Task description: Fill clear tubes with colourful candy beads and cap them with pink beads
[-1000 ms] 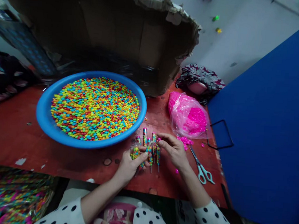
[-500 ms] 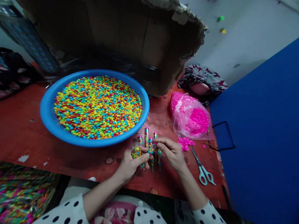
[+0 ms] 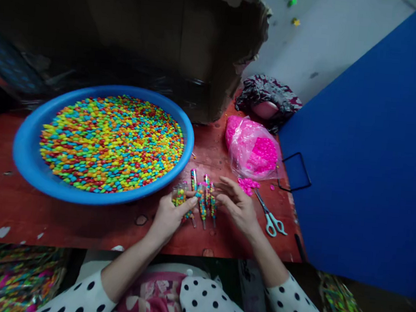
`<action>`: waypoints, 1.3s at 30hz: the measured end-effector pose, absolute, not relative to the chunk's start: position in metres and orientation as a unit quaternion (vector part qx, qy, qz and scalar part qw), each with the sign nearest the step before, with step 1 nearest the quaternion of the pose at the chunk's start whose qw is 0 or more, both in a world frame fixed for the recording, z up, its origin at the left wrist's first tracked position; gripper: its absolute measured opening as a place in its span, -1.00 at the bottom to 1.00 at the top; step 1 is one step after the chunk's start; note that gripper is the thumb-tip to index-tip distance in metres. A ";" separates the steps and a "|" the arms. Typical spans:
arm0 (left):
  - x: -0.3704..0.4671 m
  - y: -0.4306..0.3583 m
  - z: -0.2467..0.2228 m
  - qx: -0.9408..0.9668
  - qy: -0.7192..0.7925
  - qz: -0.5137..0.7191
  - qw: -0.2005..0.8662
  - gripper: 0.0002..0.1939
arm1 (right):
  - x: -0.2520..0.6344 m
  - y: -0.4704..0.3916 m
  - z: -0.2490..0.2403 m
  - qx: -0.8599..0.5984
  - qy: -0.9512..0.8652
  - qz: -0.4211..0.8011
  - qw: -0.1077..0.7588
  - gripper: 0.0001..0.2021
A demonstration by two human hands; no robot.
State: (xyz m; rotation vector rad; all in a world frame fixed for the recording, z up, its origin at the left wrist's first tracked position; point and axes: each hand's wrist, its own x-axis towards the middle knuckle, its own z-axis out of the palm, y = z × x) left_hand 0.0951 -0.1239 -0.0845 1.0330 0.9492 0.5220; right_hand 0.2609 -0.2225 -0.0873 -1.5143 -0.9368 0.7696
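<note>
My left hand [image 3: 167, 216] is closed around clear plastic tubes [image 3: 202, 207] filled with small colourful candies. Several tubes fan out from its fingers, some with pink caps at the top and thin tips at the bottom. Just right of them, my right hand [image 3: 238, 207] has its fingers apart, close to the tubes; nothing shows in it. Candies [image 3: 115, 144] in many colours fill a blue basin [image 3: 98, 197] to the left. Loose pink caps [image 3: 248, 184] lie beyond the right hand.
Scissors [image 3: 273, 221] with pale handles lie on the red table [image 3: 90, 228] at right. Behind them sits a plastic bag [image 3: 255, 152] of pink pieces. A torn cardboard box [image 3: 198, 44] stands at the back, and a blue panel [image 3: 366, 154] borders the right.
My right hand has gone from a pinch at the top of a tube to spread fingers, slightly away. The left hand still holds the tubes. The view has shifted, with the basin nearer.
</note>
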 end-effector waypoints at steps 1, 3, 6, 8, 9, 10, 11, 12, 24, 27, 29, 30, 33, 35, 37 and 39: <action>0.095 -0.122 -0.085 0.488 0.437 0.242 0.715 -0.58 | 0.270 -0.235 -0.084 -0.668 -0.391 0.317 0.548 -0.67; 0.095 -0.119 -0.086 0.537 0.444 0.253 0.672 -0.59 | 0.284 -0.264 -0.081 -0.733 -0.421 0.267 0.462 -0.80; 0.094 -0.121 -0.086 0.599 0.436 0.270 0.615 -0.64 | 0.290 -0.301 -0.087 -0.775 -0.512 0.214 0.300 -0.88; 0.094 -0.123 -0.084 0.621 0.423 0.292 0.591 -0.69 | 0.285 -0.317 -0.100 -0.774 -0.550 0.195 0.245 -0.84; 0.093 -0.124 -0.083 0.627 0.419 0.303 0.583 -0.73 | 0.282 -0.321 -0.107 -0.774 -0.560 0.182 0.233 -0.81; 0.093 -0.126 -0.081 0.627 0.417 0.306 0.583 -0.74 | 0.280 -0.323 -0.114 -0.774 -0.566 0.167 0.230 -0.80; 0.093 -0.127 -0.079 0.621 0.414 0.299 0.595 -0.74 | 0.279 -0.323 -0.120 -0.773 -0.568 0.154 0.236 -0.80; 0.093 -0.128 -0.077 0.608 0.410 0.282 0.618 -0.71 | 0.278 -0.322 -0.125 -0.772 -0.566 0.144 0.252 -0.80; 0.095 -0.138 -0.080 0.402 0.303 0.141 0.853 -0.71 | 0.251 -0.238 -0.081 -0.670 -0.354 0.299 0.580 -0.78; 0.096 -0.136 -0.083 0.412 0.292 0.144 0.851 -0.61 | 0.249 -0.219 -0.073 -0.648 -0.394 0.304 0.577 -0.80; 0.096 -0.136 -0.086 0.424 0.286 0.155 0.845 -0.48 | 0.250 -0.210 -0.072 -0.643 -0.426 0.298 0.563 -0.82; 0.096 -0.136 -0.087 0.434 0.287 0.159 0.839 -0.45 | 0.250 -0.206 -0.072 -0.643 -0.439 0.293 0.555 -0.82; 0.096 -0.137 -0.090 0.471 0.296 0.156 0.816 -0.51 | 0.251 -0.199 -0.073 -0.645 -0.468 0.286 0.533 -0.83; 0.097 -0.137 -0.092 0.484 0.302 0.159 0.806 -0.54 | 0.251 -0.196 -0.075 -0.639 -0.476 0.295 0.528 -0.82; 0.097 -0.137 -0.094 0.489 0.313 0.169 0.797 -0.55 | 0.251 -0.196 -0.076 -0.633 -0.478 0.304 0.527 -0.81; 0.097 -0.137 -0.095 0.496 0.322 0.173 0.788 -0.56 | 0.251 -0.196 -0.076 -0.631 -0.486 0.302 0.524 -0.81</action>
